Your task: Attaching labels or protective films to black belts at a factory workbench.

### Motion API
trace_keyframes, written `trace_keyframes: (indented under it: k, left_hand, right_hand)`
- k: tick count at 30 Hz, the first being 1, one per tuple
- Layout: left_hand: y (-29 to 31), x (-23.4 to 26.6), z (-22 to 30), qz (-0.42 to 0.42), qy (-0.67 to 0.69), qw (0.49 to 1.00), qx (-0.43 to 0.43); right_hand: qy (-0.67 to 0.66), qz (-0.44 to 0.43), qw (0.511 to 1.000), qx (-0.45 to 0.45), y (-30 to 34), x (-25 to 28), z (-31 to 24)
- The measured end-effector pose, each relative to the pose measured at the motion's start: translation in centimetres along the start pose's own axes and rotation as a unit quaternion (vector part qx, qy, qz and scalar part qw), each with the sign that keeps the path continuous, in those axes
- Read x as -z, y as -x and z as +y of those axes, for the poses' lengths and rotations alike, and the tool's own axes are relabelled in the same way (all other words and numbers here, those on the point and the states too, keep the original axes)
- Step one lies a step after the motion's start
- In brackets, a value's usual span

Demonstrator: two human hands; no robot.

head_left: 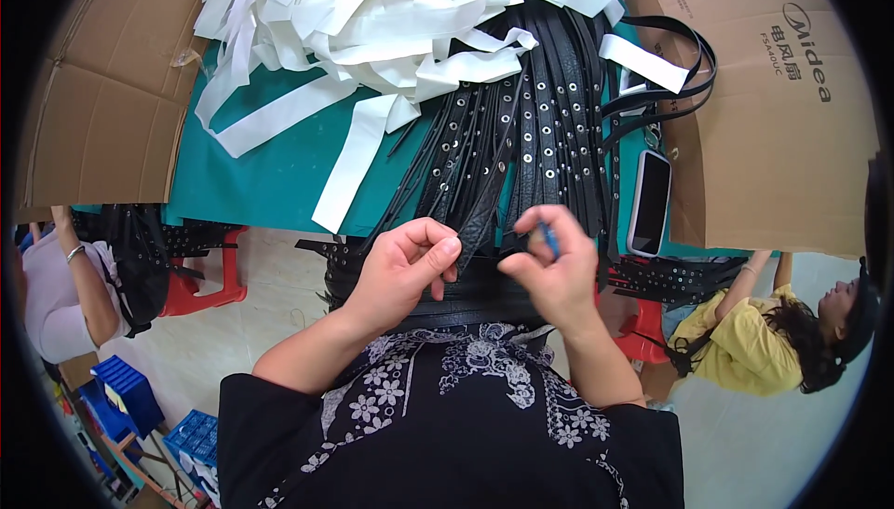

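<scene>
My left hand [407, 267] is closed, thumb and forefinger pinched at the end of a black leather strap [482, 214]. That strap slants down from a thick bundle of black straps with metal eyelets [529, 127] on the table. To the right, my right hand [559, 271] is raised and slightly blurred, its fingers curled around a small blue object [549, 240]. Most of that object is hidden in the hand, so its kind does not show. More black straps [438, 302] lie across my lap, below both hands.
White strips [363, 15] are heaped on the green table [270, 197]. A phone [650, 202] lies at the right, beside a cardboard box [773, 136]; another cardboard box [112, 90] stands left. People sit on both sides, near red stools [219, 276]. Blue crates [130, 393] stand lower left.
</scene>
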State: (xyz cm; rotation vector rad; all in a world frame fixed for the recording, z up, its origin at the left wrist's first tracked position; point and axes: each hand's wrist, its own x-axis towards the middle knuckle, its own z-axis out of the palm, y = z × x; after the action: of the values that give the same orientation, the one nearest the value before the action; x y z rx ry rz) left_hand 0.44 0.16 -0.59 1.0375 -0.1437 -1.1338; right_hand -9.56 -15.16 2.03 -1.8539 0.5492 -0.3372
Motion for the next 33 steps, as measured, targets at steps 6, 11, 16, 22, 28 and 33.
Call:
trace_keyframes:
  k: [6,11,16,22,28,33]
  left_hand:
    - [-1.1,-2.0,-1.4,0.016,-0.089,0.994,-0.069]
    - [-2.6,-2.2,-3.6,0.049,-0.236,0.948,-0.21]
    - [-2.4,-3.0,-2.7,0.014,-0.138,0.989,-0.053]
    - [-2.8,-2.9,-1.8,0.0,-0.015,0.999,0.044]
    - [-3.0,-2.6,-1.1,-0.015,0.159,0.976,0.148]
    - [-2.9,-2.4,-0.8,-0.028,0.207,0.959,0.193]
  right_hand:
    - [-0.027,0.023,0.999,-0.025,1.8,-2.5,1.4]
    - [0.231,0.083,0.952,0.18,1.3,-0.8,3.2]
    - [0.114,0.145,0.982,0.048,1.1,1.4,4.2]
    - [0.015,0.145,0.988,-0.054,1.8,3.2,4.2]
    - [0.218,0.106,0.955,0.172,2.5,3.6,4.7]
    - [0.307,0.059,0.934,0.17,2.5,3.0,2.2]
